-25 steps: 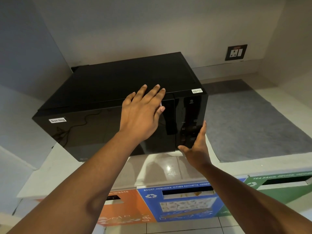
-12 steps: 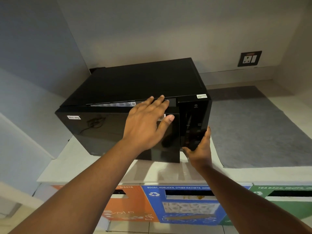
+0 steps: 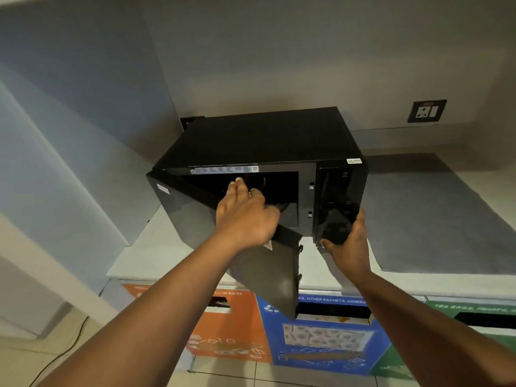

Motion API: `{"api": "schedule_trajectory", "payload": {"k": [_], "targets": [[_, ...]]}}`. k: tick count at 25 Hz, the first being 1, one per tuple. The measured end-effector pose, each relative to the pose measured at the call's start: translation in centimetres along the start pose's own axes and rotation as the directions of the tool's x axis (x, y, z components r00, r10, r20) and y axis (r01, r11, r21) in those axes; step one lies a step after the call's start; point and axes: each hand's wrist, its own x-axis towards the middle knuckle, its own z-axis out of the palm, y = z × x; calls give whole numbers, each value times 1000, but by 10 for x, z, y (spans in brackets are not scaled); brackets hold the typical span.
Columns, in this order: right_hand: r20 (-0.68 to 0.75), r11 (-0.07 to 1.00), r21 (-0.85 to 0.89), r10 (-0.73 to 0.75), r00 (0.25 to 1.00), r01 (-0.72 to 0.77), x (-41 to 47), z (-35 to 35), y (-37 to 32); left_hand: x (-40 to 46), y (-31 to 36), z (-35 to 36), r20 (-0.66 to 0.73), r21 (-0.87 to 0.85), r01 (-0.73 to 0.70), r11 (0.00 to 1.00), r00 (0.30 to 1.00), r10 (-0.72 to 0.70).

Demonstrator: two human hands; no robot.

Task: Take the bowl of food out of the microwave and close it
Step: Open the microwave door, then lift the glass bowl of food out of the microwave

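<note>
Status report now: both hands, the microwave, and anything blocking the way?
Left hand on the top edge of the door, door swung open. Right hand braces the microwave at its control panel. Cavity dark; bowl not discernible. Nothing blocking the opening.

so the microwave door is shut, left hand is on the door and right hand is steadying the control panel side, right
Not quite: the head view shows the door swung open, with the dark cavity exposed. The rest holds: the left hand is on the door's top edge, and the right hand braces the microwave at its control panel side.

bare forearms, left hand point(image 3: 245, 216), right hand point(image 3: 349, 244)
</note>
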Motion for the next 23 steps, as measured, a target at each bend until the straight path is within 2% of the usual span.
{"api": "schedule_trajectory", "payload": {"k": [4, 9, 15, 18, 23], "targets": [[-73, 996, -68, 58, 996, -63, -1, 8, -12, -23, -37, -16, 18, 35, 161, 986, 987, -161], [-198, 985, -103, 118, 973, -140, 4, 25, -27, -33, -101, -34, -5, 40, 270, 962, 963, -270], [-291, 967, -87, 205, 935, -239, 11, 39, -41, -45, -150, -44, -30, 127, 276, 953, 961, -274], [-325, 959, -49, 251, 912, -281, 15, 43, -45, -46, -168, -46, -86, 201, 261, 944, 965, -249], [-364, 960, -34, 248, 898, -279, 14, 49, -45, -45, -193, -47, -162, 301, 259, 918, 962, -218]]}}
